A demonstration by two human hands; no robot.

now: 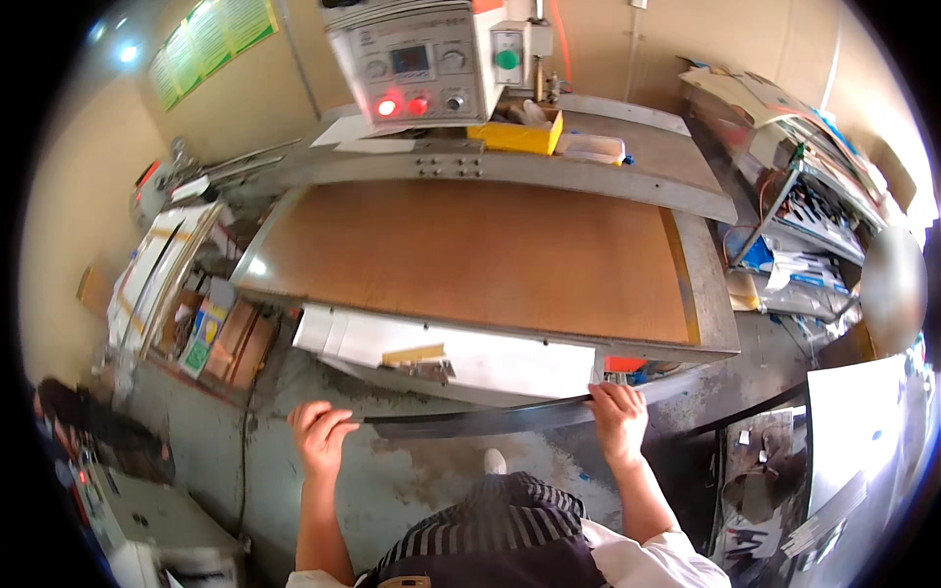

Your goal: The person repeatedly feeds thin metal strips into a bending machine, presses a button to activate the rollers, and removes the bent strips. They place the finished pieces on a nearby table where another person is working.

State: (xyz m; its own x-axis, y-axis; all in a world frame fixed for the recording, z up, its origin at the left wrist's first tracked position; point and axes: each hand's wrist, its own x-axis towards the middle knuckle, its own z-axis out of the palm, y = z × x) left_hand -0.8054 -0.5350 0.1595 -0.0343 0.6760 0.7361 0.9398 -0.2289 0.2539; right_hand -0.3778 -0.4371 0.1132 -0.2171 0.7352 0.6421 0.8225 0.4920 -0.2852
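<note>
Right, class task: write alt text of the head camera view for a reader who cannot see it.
A person's left hand and right hand grip the two ends of a long dark sheet, held level in front of a press table with a brown board top. Behind it a grey control box shows two red lights.

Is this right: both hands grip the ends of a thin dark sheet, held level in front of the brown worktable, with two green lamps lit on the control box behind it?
One detail is off: in the head view the two lit lamps on the control box are red, not green. The rest holds: the left hand and right hand grip the ends of the thin dark sheet before the brown worktable.
</note>
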